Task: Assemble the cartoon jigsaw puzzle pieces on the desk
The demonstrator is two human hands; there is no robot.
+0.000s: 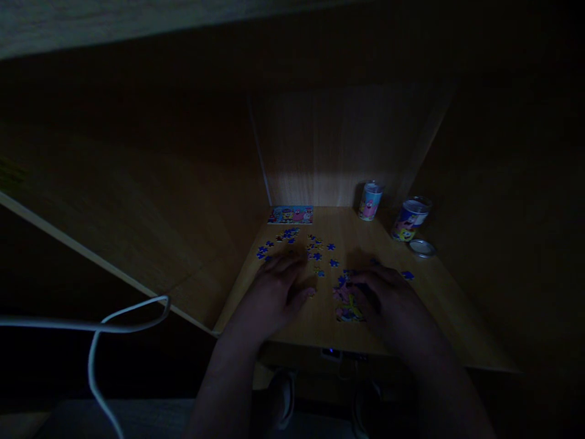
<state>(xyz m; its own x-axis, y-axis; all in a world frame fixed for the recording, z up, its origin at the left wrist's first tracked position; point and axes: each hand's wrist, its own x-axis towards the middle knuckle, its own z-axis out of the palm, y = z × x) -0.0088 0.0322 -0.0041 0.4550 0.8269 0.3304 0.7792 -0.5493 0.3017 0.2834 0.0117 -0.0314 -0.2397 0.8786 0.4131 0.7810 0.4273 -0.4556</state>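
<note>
The scene is very dark. My left hand (280, 291) rests palm down on the wooden desk (320, 332), fingers stretched toward several loose blue puzzle pieces (292, 241). My right hand (389, 300) lies on the desk with fingers curled at the edge of a partly assembled puzzle patch (346, 299). Whether its fingertips pinch a piece is hidden by the dark.
A cartoon reference picture (290, 214) lies at the desk's back. Two printed cans (370, 200) (409, 221) stand at the back right, and a round lid (421, 247) lies beside them. Wooden side walls enclose the desk. A white cable (98, 341) hangs at the left.
</note>
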